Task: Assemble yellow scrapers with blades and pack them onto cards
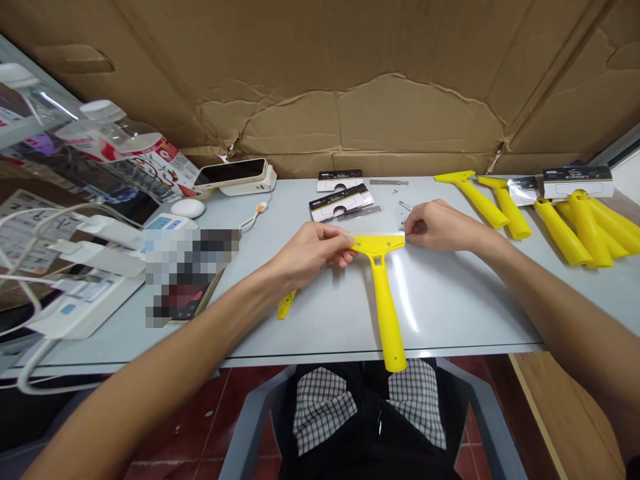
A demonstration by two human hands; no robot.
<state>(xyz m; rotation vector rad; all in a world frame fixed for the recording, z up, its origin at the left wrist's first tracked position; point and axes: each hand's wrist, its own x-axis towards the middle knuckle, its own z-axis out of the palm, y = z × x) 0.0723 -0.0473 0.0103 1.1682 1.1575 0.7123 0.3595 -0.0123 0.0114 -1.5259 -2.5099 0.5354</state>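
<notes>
My left hand [320, 247] pinches the left end of a yellow scraper [387, 307] between thumb and fingers. The scraper's wide head faces away from me, with a thin blade [377, 235] along its edge, and its handle reaches past the table's front edge. My right hand [435, 227] is at the head's right end, fingertips pressed together; what they hold, if anything, is hidden. A thin metal piece [405, 207] shows just beyond those fingers, and I cannot tell whether it is held. A small yellow plastic part [287, 305] lies by my left forearm.
Two black-and-white blade packets [341, 201] and a loose metal strip [389, 182] lie behind my hands. Several yellow scraper handles [563, 233] lie at right. A phone [233, 173], a white mouse [188, 209], a power strip [90, 307] and bottles [145, 153] stand at left.
</notes>
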